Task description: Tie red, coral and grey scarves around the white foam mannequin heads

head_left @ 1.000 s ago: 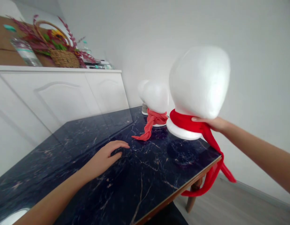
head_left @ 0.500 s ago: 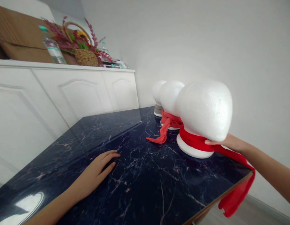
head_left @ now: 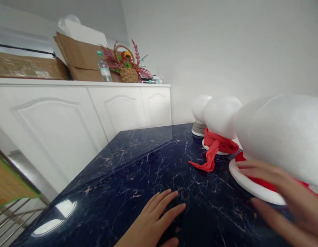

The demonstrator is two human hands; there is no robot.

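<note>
The nearest white foam mannequin head (head_left: 282, 130) stands at the right, its far side cut off by the picture edge. A bright red scarf (head_left: 264, 184) goes round its neck above the white base. My right hand (head_left: 290, 199), a little blurred, is in front of that neck with thumb and fingers apart; the fingertips overlap the scarf, and I cannot tell whether they touch it. Low in the middle, my left hand (head_left: 156, 214) is spread over the dark marbled table (head_left: 138, 164), holding nothing. A second foam head (head_left: 222, 115) wears a coral-red scarf (head_left: 218, 145), one end trailing on the table.
Farthest back is another foam head (head_left: 201, 108) with a grey band (head_left: 198, 127) round its neck. White cabinets (head_left: 122, 106) along the left carry cardboard boxes (head_left: 84, 56), a water bottle (head_left: 104, 68) and a flower basket (head_left: 129, 74). A metal rack (head_left: 16, 218) is at lower left.
My view has swung left and nearer. My right hand has come from behind the nearest head's neck, off the scarf, round to its front. My left hand has spread its fingers.
</note>
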